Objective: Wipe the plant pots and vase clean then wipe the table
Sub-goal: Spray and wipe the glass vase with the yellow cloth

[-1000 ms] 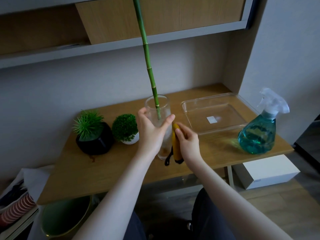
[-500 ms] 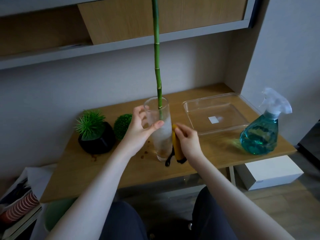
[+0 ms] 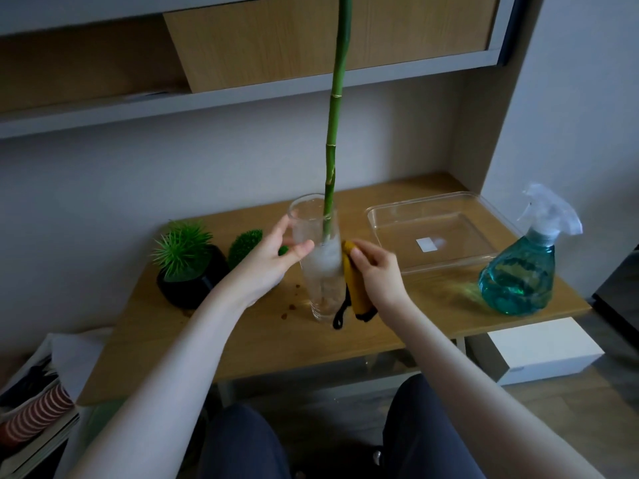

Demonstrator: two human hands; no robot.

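Vase [image 3: 320, 257]: no legible writing; tray [image 3: 484, 205] sticker blank.

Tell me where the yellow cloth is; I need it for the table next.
Head view, centre: the yellow cloth is in the right hand, pressed against the glass vase's right side.

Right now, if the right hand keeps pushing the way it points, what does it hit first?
The right hand points left toward the glass vase; its yellow cloth already looks pressed against the vase wall, so the vase comes first. Depth is hard to confirm.
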